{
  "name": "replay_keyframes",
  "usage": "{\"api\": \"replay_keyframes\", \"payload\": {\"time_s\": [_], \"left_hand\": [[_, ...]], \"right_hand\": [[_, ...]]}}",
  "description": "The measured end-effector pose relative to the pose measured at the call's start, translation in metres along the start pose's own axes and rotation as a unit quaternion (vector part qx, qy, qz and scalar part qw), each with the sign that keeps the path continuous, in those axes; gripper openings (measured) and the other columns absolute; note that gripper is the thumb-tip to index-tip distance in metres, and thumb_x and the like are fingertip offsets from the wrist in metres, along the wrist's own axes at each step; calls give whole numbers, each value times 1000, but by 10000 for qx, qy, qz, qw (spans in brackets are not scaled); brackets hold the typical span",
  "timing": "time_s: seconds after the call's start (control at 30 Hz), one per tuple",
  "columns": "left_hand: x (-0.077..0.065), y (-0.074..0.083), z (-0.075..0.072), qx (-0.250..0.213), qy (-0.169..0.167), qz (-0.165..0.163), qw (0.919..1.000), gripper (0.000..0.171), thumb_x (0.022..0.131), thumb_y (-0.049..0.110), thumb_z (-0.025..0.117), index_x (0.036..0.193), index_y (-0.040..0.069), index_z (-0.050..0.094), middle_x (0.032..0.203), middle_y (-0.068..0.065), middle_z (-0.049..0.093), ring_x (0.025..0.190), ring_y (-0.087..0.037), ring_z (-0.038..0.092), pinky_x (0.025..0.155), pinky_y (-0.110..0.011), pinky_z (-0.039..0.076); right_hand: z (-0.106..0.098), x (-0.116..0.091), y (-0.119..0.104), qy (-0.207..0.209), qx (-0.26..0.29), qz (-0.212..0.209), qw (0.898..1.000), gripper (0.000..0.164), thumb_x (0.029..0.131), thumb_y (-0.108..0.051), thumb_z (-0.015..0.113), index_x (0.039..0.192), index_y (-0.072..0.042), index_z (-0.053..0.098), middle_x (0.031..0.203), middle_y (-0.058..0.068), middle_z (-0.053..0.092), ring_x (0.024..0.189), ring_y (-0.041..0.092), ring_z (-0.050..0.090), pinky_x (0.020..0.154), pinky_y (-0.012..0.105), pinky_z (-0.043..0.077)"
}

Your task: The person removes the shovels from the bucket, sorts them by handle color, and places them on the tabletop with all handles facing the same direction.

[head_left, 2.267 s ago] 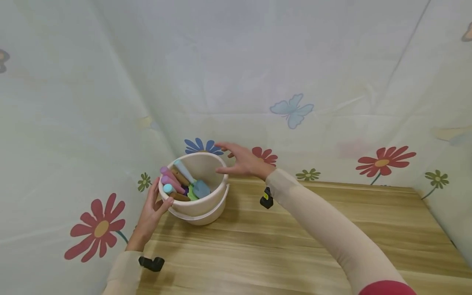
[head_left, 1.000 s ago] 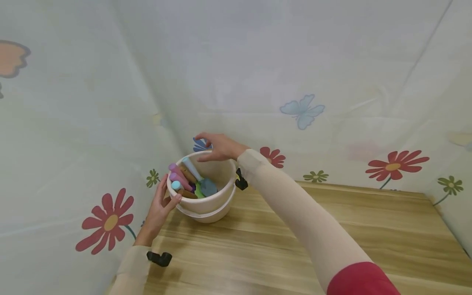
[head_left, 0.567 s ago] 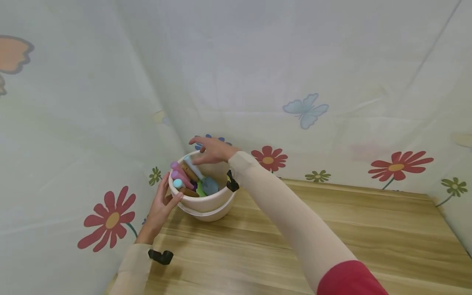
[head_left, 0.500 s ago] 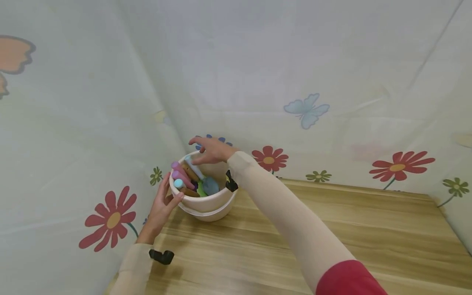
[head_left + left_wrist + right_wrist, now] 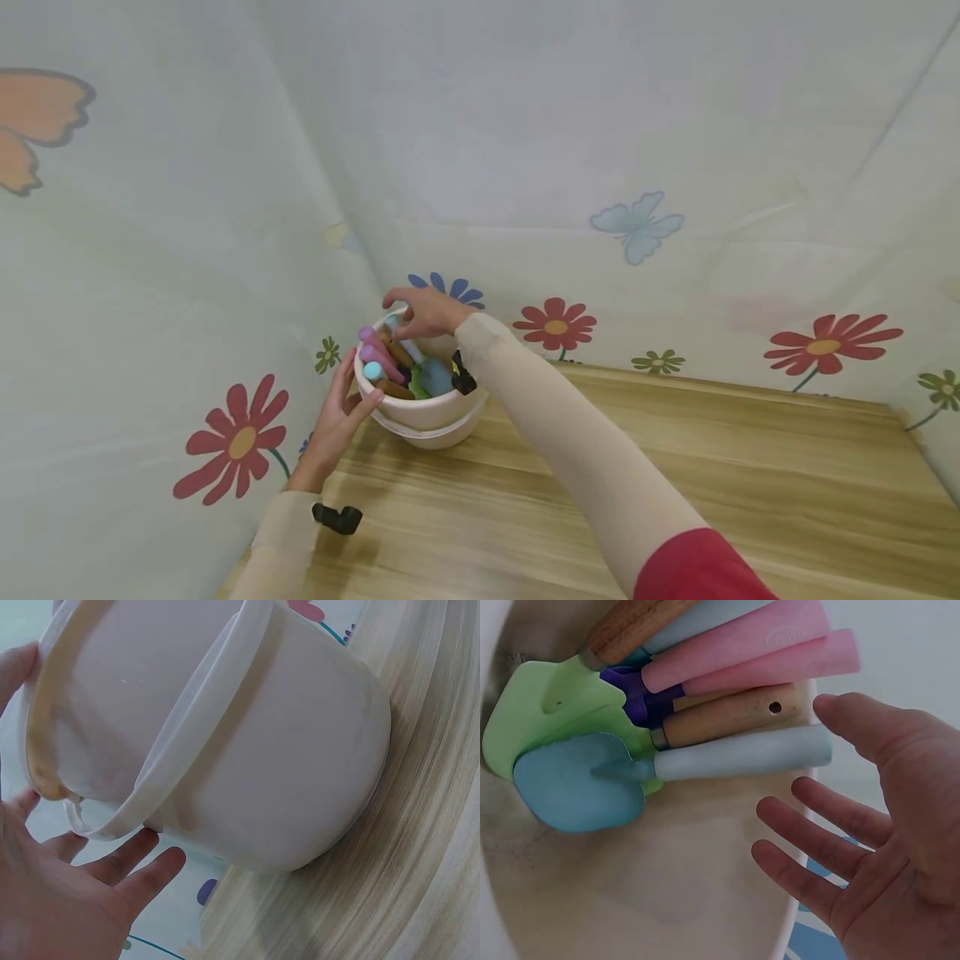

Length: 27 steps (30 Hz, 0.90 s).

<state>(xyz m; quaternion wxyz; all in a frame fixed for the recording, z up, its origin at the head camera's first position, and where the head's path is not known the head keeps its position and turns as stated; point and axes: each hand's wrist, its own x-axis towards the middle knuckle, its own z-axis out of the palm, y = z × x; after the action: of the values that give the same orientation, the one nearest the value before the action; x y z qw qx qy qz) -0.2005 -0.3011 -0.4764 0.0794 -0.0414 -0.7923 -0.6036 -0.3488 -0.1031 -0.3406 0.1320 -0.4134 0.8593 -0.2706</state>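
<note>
In the corner stands a white bucket (image 5: 427, 412) full of small garden tools, its bail handle (image 5: 199, 724) hanging round the outside. My left hand (image 5: 337, 421) rests against its left side, thumb and fingertips at the rim, fingers spread. Over the far rim reaches my right hand (image 5: 431, 311) with fingers apart and nothing in them. The right wrist view shows its thumb close to the end of a pale-blue handle, part of a blue hand trowel (image 5: 739, 755) leaning inside. Beside it lie green-bladed tools (image 5: 551, 694) with wooden handles and tools with pink handles (image 5: 735, 645).
The bucket sits on a wood-grain tabletop (image 5: 645, 467). A pale curtain (image 5: 465, 167) with printed flowers and butterflies hangs close behind it and to its left. A small black device (image 5: 337, 518) is strapped at my left wrist.
My right hand has moved left and slightly down, from the bucket's right rim to over the trowel's handle end. The left hand stays at the rim.
</note>
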Motion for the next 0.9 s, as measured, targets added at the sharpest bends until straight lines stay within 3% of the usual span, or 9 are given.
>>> {"api": "replay_keyframes", "payload": {"time_s": [0.23,0.4,0.63,0.9], "left_hand": [[0,1,5,69,28,22,10000,83,102,30,64,165,39,9,172,-1,9,147,-44,32,115,-64,32],[1,0,7,99,81,2,9999,84,101,32,65,165,39,11,172,2,11,151,-40,25,115,-64,31],[1,0,6,179,139,33,9997,87,100,35,67,166,31,10,171,5,12,154,-33,19,116,-65,30],[2,-1,9,102,67,82,9999,84,100,33,66,164,41,12,171,4,11,151,-40,25,114,-66,31]], "right_hand": [[5,1,3,-64,-40,125,9999,46,98,-20,71,141,-16,54,144,12,58,126,28,60,98,38,54],[7,2,6,-65,-92,149,9998,43,97,-21,72,137,-14,57,133,12,65,110,21,64,89,31,54],[8,6,7,-1,-78,69,9999,39,95,-18,75,129,-12,57,111,8,68,89,18,61,73,25,51],[10,8,7,-32,-298,-8,9996,37,94,-13,74,125,-12,54,108,9,63,88,18,56,70,24,46]]}}
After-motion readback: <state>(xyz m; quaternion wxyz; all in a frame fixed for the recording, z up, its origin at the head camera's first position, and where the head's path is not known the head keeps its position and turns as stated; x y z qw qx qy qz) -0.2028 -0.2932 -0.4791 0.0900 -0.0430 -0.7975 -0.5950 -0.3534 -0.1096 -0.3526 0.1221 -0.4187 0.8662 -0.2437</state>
